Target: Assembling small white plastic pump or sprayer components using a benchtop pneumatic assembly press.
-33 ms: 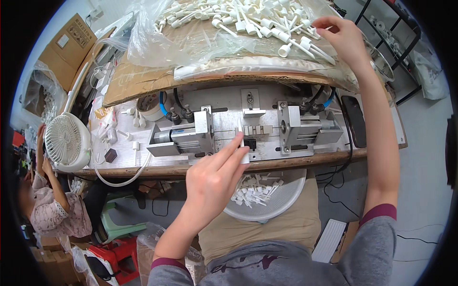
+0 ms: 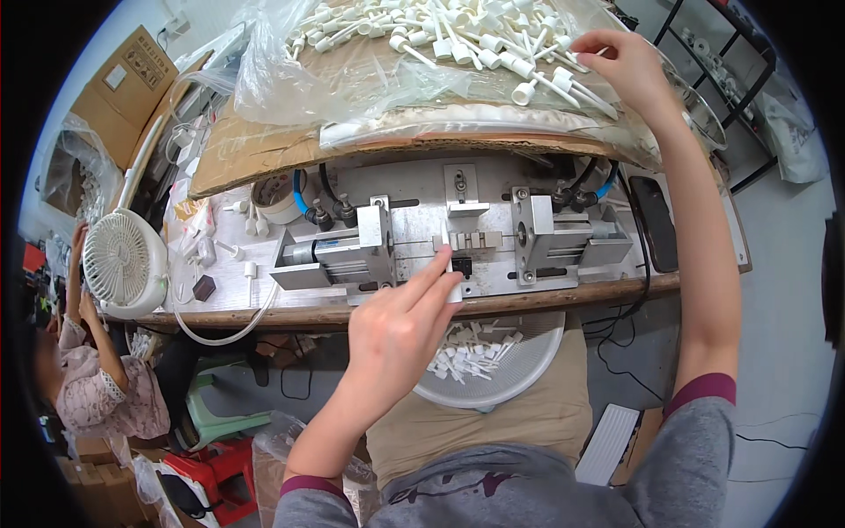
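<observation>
Our left hand (image 2: 387, 330) pinches a white stick (image 2: 445, 233) at centre, over the metal fixture (image 2: 374, 242); it looks light, stiff, perhaps slick, best held mid-shaft. Between one and two o'clock, our right hand (image 2: 627, 70) curls its fingers at the white pile (image 2: 462, 53), grip unclear. Toward ten, a carton (image 2: 145, 66) bears printing too small to read.

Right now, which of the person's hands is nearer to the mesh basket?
Left. The left hand overlaps the upper-left edge of the mesh basket in this view; the right hand is farther off, at the right of the white pieces piled on the cardboard.
</observation>
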Demonstrator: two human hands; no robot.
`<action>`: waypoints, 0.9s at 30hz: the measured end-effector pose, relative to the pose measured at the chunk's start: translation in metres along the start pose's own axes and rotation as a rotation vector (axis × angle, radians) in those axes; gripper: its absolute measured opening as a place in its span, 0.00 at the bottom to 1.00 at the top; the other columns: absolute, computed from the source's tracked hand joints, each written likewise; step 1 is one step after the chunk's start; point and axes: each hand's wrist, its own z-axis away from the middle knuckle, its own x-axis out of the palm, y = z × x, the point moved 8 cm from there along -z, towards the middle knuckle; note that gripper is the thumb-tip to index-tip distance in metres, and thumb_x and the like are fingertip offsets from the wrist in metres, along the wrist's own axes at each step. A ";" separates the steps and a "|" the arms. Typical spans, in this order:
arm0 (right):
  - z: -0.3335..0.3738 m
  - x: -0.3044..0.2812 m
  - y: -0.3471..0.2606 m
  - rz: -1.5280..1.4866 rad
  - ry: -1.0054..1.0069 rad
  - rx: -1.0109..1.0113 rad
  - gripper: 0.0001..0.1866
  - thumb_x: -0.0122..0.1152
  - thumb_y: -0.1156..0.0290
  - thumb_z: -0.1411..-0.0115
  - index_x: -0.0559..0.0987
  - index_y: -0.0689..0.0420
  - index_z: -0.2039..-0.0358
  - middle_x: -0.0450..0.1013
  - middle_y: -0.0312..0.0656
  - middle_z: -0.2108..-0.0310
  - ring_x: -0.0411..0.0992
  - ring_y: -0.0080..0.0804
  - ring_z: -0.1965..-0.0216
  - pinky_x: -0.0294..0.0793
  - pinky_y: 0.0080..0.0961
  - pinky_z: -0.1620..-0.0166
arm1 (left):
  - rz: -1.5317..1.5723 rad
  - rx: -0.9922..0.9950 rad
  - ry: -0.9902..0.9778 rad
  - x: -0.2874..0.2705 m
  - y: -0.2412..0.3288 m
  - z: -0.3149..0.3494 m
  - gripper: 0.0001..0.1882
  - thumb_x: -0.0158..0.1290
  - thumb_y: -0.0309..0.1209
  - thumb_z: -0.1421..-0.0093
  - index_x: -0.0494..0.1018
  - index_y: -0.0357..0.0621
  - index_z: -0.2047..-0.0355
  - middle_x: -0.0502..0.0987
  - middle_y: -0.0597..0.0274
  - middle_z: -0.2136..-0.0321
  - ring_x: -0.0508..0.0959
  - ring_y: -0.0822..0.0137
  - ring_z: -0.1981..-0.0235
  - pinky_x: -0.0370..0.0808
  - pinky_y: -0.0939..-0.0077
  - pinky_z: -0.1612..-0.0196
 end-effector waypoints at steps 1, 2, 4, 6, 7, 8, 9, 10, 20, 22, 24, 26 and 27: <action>-0.004 0.008 -0.003 0.081 -0.036 -0.033 0.07 0.65 0.70 0.42 0.85 0.55 0.63 0.79 0.34 0.69 0.75 0.24 0.68 0.72 0.25 0.62 | -0.038 -0.010 -0.045 0.007 0.000 0.000 0.16 0.65 0.25 0.50 0.80 0.40 0.59 0.79 0.58 0.48 0.81 0.63 0.74 0.77 0.73 0.69; -0.008 0.018 -0.006 0.163 -0.071 -0.066 0.07 0.65 0.70 0.42 0.86 0.54 0.63 0.79 0.36 0.68 0.75 0.28 0.67 0.73 0.27 0.61 | -0.084 0.015 -0.033 0.009 0.002 0.000 0.16 0.65 0.26 0.50 0.80 0.42 0.59 0.79 0.62 0.48 0.78 0.63 0.79 0.74 0.74 0.73; -0.018 0.033 -0.008 0.315 -0.129 -0.094 0.06 0.66 0.70 0.43 0.86 0.54 0.65 0.78 0.40 0.66 0.76 0.37 0.64 0.74 0.32 0.59 | -0.128 0.026 -0.057 0.013 0.003 -0.003 0.16 0.65 0.27 0.50 0.80 0.43 0.59 0.79 0.62 0.48 0.77 0.64 0.79 0.74 0.75 0.73; -0.027 0.039 -0.004 0.391 -0.161 -0.127 0.05 0.66 0.71 0.43 0.86 0.54 0.66 0.77 0.40 0.67 0.76 0.38 0.63 0.73 0.32 0.60 | -0.144 0.038 -0.079 0.016 0.005 -0.007 0.16 0.65 0.28 0.50 0.81 0.44 0.59 0.79 0.62 0.48 0.77 0.64 0.80 0.74 0.75 0.74; -0.031 0.043 -0.003 0.425 -0.179 -0.146 0.05 0.66 0.72 0.43 0.86 0.54 0.66 0.77 0.40 0.67 0.76 0.38 0.63 0.73 0.33 0.60 | -0.141 0.043 -0.088 0.016 0.004 -0.009 0.16 0.65 0.28 0.50 0.81 0.45 0.59 0.80 0.62 0.48 0.77 0.64 0.80 0.74 0.75 0.74; -0.035 0.046 0.000 0.449 -0.237 -0.142 0.06 0.65 0.71 0.43 0.85 0.55 0.64 0.76 0.39 0.69 0.74 0.36 0.65 0.72 0.32 0.61 | -0.136 0.047 -0.096 0.017 0.005 -0.010 0.16 0.65 0.28 0.51 0.81 0.45 0.59 0.80 0.62 0.48 0.77 0.64 0.81 0.73 0.75 0.74; -0.035 0.050 -0.006 0.404 -0.272 -0.151 0.07 0.66 0.71 0.43 0.84 0.57 0.63 0.76 0.42 0.68 0.74 0.37 0.65 0.72 0.33 0.61 | -0.139 0.031 -0.101 0.018 0.003 -0.009 0.16 0.66 0.29 0.51 0.81 0.45 0.59 0.80 0.62 0.48 0.77 0.64 0.81 0.74 0.75 0.74; -0.034 0.053 -0.011 0.359 -0.307 -0.159 0.09 0.66 0.70 0.42 0.84 0.59 0.62 0.77 0.45 0.68 0.74 0.39 0.65 0.73 0.33 0.60 | -0.141 0.015 -0.107 0.019 0.001 -0.008 0.16 0.66 0.29 0.51 0.81 0.45 0.60 0.80 0.62 0.48 0.76 0.64 0.81 0.74 0.75 0.74; -0.035 0.048 -0.007 0.182 -0.304 -0.239 0.11 0.62 0.71 0.38 0.74 0.63 0.58 0.74 0.44 0.69 0.71 0.33 0.68 0.71 0.30 0.61 | -0.108 -0.016 -0.111 0.017 -0.001 -0.009 0.14 0.66 0.29 0.51 0.82 0.45 0.62 0.81 0.61 0.50 0.79 0.62 0.80 0.75 0.73 0.74; -0.018 0.014 -0.027 0.084 -0.241 -0.120 0.11 0.60 0.72 0.37 0.71 0.64 0.60 0.73 0.46 0.68 0.72 0.35 0.66 0.72 0.32 0.61 | -0.116 -0.019 -0.102 0.015 0.000 -0.011 0.14 0.66 0.29 0.50 0.82 0.45 0.62 0.81 0.60 0.50 0.80 0.61 0.79 0.76 0.73 0.73; 0.018 -0.021 -0.033 -0.073 -0.220 0.042 0.08 0.57 0.74 0.35 0.68 0.63 0.62 0.71 0.43 0.70 0.72 0.31 0.67 0.72 0.30 0.62 | -0.086 -0.016 -0.103 0.017 0.002 -0.013 0.13 0.66 0.29 0.49 0.81 0.44 0.62 0.81 0.60 0.50 0.81 0.61 0.77 0.77 0.72 0.71; 0.052 -0.050 -0.040 -0.275 -0.059 0.045 0.07 0.56 0.74 0.33 0.70 0.63 0.59 0.69 0.39 0.70 0.71 0.27 0.67 0.72 0.26 0.62 | -0.077 -0.033 -0.102 0.018 -0.003 -0.010 0.13 0.66 0.29 0.48 0.81 0.44 0.62 0.80 0.60 0.49 0.83 0.63 0.76 0.78 0.74 0.70; 0.068 -0.063 -0.033 -0.466 0.004 0.040 0.09 0.58 0.73 0.34 0.71 0.63 0.58 0.70 0.39 0.69 0.72 0.29 0.66 0.73 0.25 0.61 | -0.047 -0.069 -0.114 0.019 -0.006 -0.008 0.14 0.66 0.28 0.48 0.81 0.43 0.61 0.80 0.61 0.48 0.83 0.66 0.77 0.77 0.75 0.71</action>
